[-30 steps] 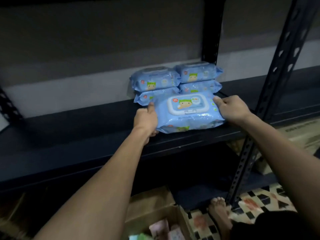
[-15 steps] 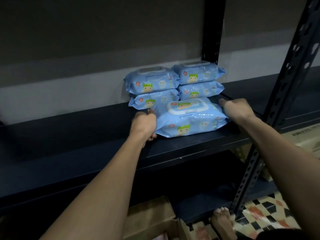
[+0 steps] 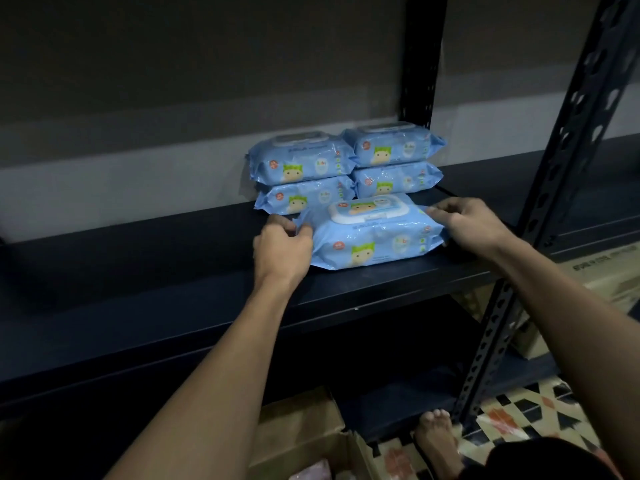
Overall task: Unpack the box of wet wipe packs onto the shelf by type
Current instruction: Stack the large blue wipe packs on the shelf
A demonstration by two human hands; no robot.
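A dark metal shelf (image 3: 173, 299) ran across the view, carried by perforated black uprights, one at the back (image 3: 420, 64) and one at the front right (image 3: 540, 220). Behind it stood a dim wall (image 3: 173, 81), darker above and paler in a band below. Under the shelf lay a patterned tile floor (image 3: 519, 414), an open cardboard box (image 3: 304, 445) at the bottom edge, and a bare foot (image 3: 438, 441) just beside the front upright. Another carton (image 3: 620, 282) sat to the right beyond the upright.

At the back of the shelf, four blue wet wipe packs (image 3: 346, 171) stood in two stacks of two, side by side and touching. In front of them a fifth blue pack (image 3: 374, 237) lay flat on the shelf near its front edge, white flip lid up, its rear edge close against the lower packs.

The left hand (image 3: 282, 245) had its grip on the front pack's left end, the fingers curled and pinching the crimped seam of the wrapper. The right hand (image 3: 474, 226) met the pack's right end, its fingers bent round the upper corner and the thumb side against the seam; how tightly it held could not be told. Both forearms reached up from the lower corners of the view.
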